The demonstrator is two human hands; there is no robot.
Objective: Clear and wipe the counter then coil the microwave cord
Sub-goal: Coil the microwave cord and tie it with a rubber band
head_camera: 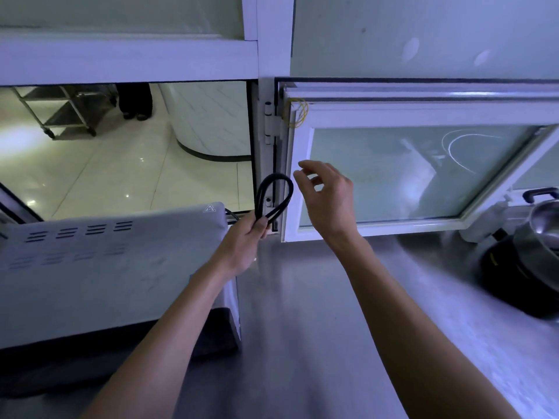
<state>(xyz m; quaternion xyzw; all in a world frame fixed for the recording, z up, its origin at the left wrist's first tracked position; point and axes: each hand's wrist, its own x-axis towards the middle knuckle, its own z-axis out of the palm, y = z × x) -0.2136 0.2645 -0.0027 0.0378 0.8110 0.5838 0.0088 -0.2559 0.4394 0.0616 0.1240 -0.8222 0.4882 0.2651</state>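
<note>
L hand (246,237) grips looped black cord (276,192); R hand (328,196) loose.

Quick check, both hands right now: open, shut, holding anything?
Left hand: grips a folded loop of the black cord beside the microwave.
Right hand: open, fingers loosely spread near the loop, holding nothing.

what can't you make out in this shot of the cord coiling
Head view only:
- The cord: its plug end is not visible; below the loop it vanishes inside the left hand.
- The cord's exit from the microwave: hidden behind its back corner.
- The microwave's front: cut off by the left edge.
- The pot: cropped by the right edge, and blurred.
- The right hand: its fingertips are motion-blurred.
</note>
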